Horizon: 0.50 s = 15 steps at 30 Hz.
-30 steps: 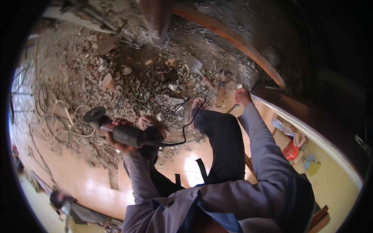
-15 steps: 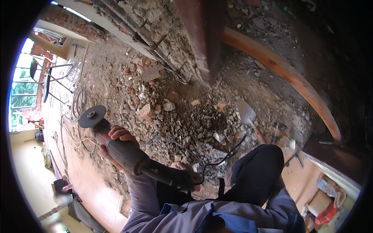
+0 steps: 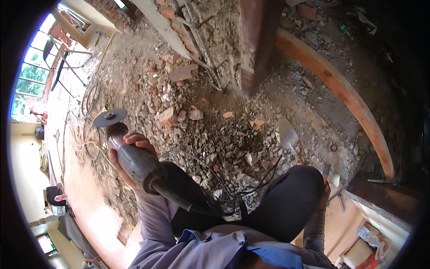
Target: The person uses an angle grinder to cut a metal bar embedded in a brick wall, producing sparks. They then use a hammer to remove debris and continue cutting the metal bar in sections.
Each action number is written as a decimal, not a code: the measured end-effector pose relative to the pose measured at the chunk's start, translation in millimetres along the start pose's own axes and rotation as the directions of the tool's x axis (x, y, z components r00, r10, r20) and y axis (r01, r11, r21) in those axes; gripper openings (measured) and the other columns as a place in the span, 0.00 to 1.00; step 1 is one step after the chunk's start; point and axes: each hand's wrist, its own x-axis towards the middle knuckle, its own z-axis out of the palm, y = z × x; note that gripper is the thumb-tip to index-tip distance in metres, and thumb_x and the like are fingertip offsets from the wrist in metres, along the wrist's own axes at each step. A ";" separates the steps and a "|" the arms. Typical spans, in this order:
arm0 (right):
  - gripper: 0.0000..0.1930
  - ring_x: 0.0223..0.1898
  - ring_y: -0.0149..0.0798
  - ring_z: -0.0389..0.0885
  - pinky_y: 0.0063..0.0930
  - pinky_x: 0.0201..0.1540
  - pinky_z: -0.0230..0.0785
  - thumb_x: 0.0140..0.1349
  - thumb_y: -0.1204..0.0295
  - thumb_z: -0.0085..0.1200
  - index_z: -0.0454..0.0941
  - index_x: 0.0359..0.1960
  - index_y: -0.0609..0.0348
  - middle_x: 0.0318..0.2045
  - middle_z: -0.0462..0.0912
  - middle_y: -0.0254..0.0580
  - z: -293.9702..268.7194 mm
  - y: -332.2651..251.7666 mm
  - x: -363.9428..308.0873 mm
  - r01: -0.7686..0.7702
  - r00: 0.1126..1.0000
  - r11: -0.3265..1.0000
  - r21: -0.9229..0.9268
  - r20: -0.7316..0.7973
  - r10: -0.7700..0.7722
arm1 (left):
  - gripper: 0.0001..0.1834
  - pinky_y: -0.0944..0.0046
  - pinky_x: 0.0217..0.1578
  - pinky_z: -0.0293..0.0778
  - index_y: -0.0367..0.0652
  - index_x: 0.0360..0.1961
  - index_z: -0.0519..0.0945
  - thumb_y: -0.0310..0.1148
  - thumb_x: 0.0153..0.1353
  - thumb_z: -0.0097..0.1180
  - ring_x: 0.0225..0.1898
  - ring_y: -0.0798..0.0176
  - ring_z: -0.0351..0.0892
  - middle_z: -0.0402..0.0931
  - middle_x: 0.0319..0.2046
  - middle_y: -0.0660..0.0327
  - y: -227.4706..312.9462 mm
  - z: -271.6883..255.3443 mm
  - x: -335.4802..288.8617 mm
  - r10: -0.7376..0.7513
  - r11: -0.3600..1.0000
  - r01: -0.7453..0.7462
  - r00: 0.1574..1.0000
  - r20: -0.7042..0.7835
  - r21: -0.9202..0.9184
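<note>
My left hand [image 3: 131, 154] is wrapped round the grey body of an angle grinder [image 3: 148, 172]. It is held up over the left side, its dark cutting disc [image 3: 110, 117] pointing up and away from me. The grinder's rear end reaches down to my lap, where a black cord [image 3: 260, 184] loops over the rubble. My right hand [image 3: 324, 197] is beside my right knee, fingers mostly hidden. It appears closed on the dark handle of a slim tool with a round metal end [image 3: 332, 149]. A trowel [image 3: 287, 133] with a pale blade lies on the rubble ahead of that knee.
Broken brick and stone rubble [image 3: 192, 134] covers the ground ahead. A dark post [image 3: 257, 49] and a curved wooden piece [image 3: 340, 89] stand beyond. Coiled cable [image 3: 92, 101] and a chair [image 3: 60, 62] are at left. Plastic bottles [image 3: 369, 235] lie at lower right.
My view has shifted slightly. The grinder is tilted more upright in my left hand. The slim tool by my right knee, blurred before, now shows sharply, and my right hand has come into sight.
</note>
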 end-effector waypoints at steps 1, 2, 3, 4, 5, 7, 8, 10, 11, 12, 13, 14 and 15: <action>0.22 0.29 0.22 0.67 0.21 0.32 0.63 0.65 0.51 0.61 0.71 0.36 0.59 0.27 0.68 0.25 19.1 -10.8 5.2 0.020 0.997 0.994 0.105 0.070 -0.028 | 0.22 0.57 0.56 0.73 0.39 0.50 0.67 0.40 0.64 0.60 0.51 0.62 0.73 0.69 0.45 0.58 -1.5 1.7 -3.3 -0.022 0.999 0.022 1.000 -0.011 -0.044; 0.22 0.29 0.22 0.66 0.20 0.32 0.63 0.65 0.52 0.61 0.72 0.38 0.60 0.28 0.68 0.25 42.8 -19.6 12.2 0.030 0.998 0.985 0.173 0.041 -0.038 | 0.22 0.57 0.55 0.73 0.38 0.49 0.67 0.40 0.64 0.61 0.50 0.62 0.73 0.69 0.44 0.57 -2.4 4.3 -6.5 -0.020 0.999 0.019 0.999 -0.037 -0.035; 0.22 0.28 0.21 0.66 0.19 0.32 0.63 0.65 0.52 0.61 0.73 0.40 0.61 0.28 0.68 0.25 70.5 -28.4 21.0 0.108 0.994 0.991 0.079 0.014 -0.110 | 0.22 0.57 0.55 0.73 0.38 0.49 0.67 0.39 0.64 0.61 0.49 0.61 0.73 0.69 0.44 0.57 -3.3 6.4 -9.5 -0.045 0.999 0.044 0.998 -0.044 -0.014; 0.20 0.27 0.22 0.66 0.20 0.30 0.63 0.66 0.55 0.61 0.74 0.42 0.62 0.27 0.70 0.25 89.3 -43.0 28.9 0.067 0.994 0.997 0.031 0.084 -0.070 | 0.22 0.57 0.55 0.73 0.37 0.49 0.67 0.39 0.63 0.61 0.49 0.61 0.73 0.70 0.43 0.57 -3.5 8.9 -12.5 -0.063 0.998 0.062 0.996 -0.066 -0.010; 0.19 0.25 0.22 0.67 0.20 0.28 0.64 0.66 0.58 0.60 0.75 0.44 0.63 0.27 0.72 0.26 117.2 -54.4 37.6 0.033 0.988 0.999 -0.024 0.153 -0.029 | 0.22 0.57 0.55 0.73 0.37 0.49 0.67 0.39 0.63 0.62 0.48 0.61 0.74 0.70 0.43 0.57 -3.1 11.2 -15.2 -0.077 0.997 0.075 0.993 -0.086 -0.027; 0.16 0.22 0.26 0.71 0.25 0.24 0.65 0.66 0.63 0.59 0.75 0.44 0.64 0.24 0.74 0.29 154.8 -89.3 50.1 -0.035 0.865 0.997 -0.062 0.498 0.061 | 0.22 0.58 0.55 0.73 0.37 0.48 0.67 0.38 0.63 0.62 0.48 0.61 0.74 0.70 0.43 0.56 -0.5 15.9 -21.0 -0.076 0.997 0.074 0.994 -0.077 -0.022; 0.15 0.21 0.28 0.74 0.27 0.22 0.66 0.66 0.64 0.58 0.75 0.44 0.64 0.22 0.76 0.31 175.5 -107.5 53.7 0.065 0.790 0.993 -0.103 0.613 0.011 | 0.22 0.58 0.55 0.73 0.37 0.48 0.67 0.38 0.63 0.62 0.48 0.61 0.74 0.70 0.43 0.57 1.5 18.3 -24.0 -0.067 0.998 0.066 0.995 -0.078 -0.023; 0.16 0.22 0.30 0.77 0.28 0.23 0.67 0.68 0.61 0.56 0.75 0.41 0.65 0.22 0.78 0.37 214.7 -144.5 55.2 0.416 0.683 0.896 -0.152 0.703 -0.198 | 0.21 0.57 0.55 0.73 0.36 0.48 0.67 0.37 0.63 0.61 0.49 0.60 0.74 0.70 0.43 0.57 6.0 22.3 -31.4 -0.084 0.996 0.082 0.994 -0.074 -0.025; 0.14 0.21 0.30 0.77 0.28 0.22 0.67 0.68 0.63 0.56 0.75 0.40 0.65 0.21 0.78 0.38 233.1 -164.9 53.6 0.561 0.631 0.826 -0.055 0.675 -0.383 | 0.21 0.57 0.55 0.73 0.36 0.48 0.67 0.37 0.63 0.61 0.49 0.60 0.74 0.70 0.43 0.57 8.2 24.0 -34.6 -0.073 0.997 0.072 0.995 -0.066 -0.008; 0.13 0.20 0.30 0.76 0.28 0.21 0.67 0.68 0.65 0.56 0.75 0.39 0.65 0.21 0.78 0.39 249.1 -184.6 49.3 0.666 0.545 0.744 0.051 0.648 -0.532 | 0.21 0.57 0.55 0.73 0.36 0.48 0.67 0.37 0.63 0.61 0.49 0.60 0.74 0.70 0.43 0.58 10.3 25.4 -37.7 -0.076 0.997 0.077 0.996 -0.056 0.000; 0.10 0.20 0.30 0.77 0.28 0.21 0.68 0.67 0.68 0.57 0.75 0.38 0.64 0.22 0.78 0.39 262.7 -207.0 44.3 0.723 0.488 0.677 0.138 0.591 -0.642 | 0.21 0.56 0.55 0.73 0.36 0.48 0.67 0.37 0.63 0.61 0.49 0.60 0.74 0.70 0.43 0.58 12.0 26.7 -40.8 -0.100 0.995 0.099 0.994 -0.042 -0.008; 0.08 0.20 0.30 0.77 0.28 0.21 0.69 0.67 0.71 0.58 0.75 0.37 0.63 0.22 0.79 0.38 273.3 -230.8 38.5 0.775 0.439 0.582 0.246 0.453 -0.776 | 0.21 0.56 0.55 0.73 0.36 0.48 0.67 0.37 0.63 0.61 0.49 0.60 0.74 0.70 0.43 0.58 13.6 27.9 -42.8 -0.112 0.994 0.111 0.993 -0.049 -0.020; 0.06 0.21 0.30 0.77 0.28 0.21 0.70 0.66 0.74 0.58 0.75 0.37 0.63 0.23 0.80 0.39 281.9 -255.3 32.4 0.743 0.377 0.551 0.381 0.442 -0.814 | 0.21 0.56 0.55 0.72 0.36 0.48 0.67 0.37 0.63 0.61 0.49 0.60 0.74 0.70 0.43 0.58 14.8 28.6 -44.5 -0.097 0.995 0.098 0.993 -0.067 -0.002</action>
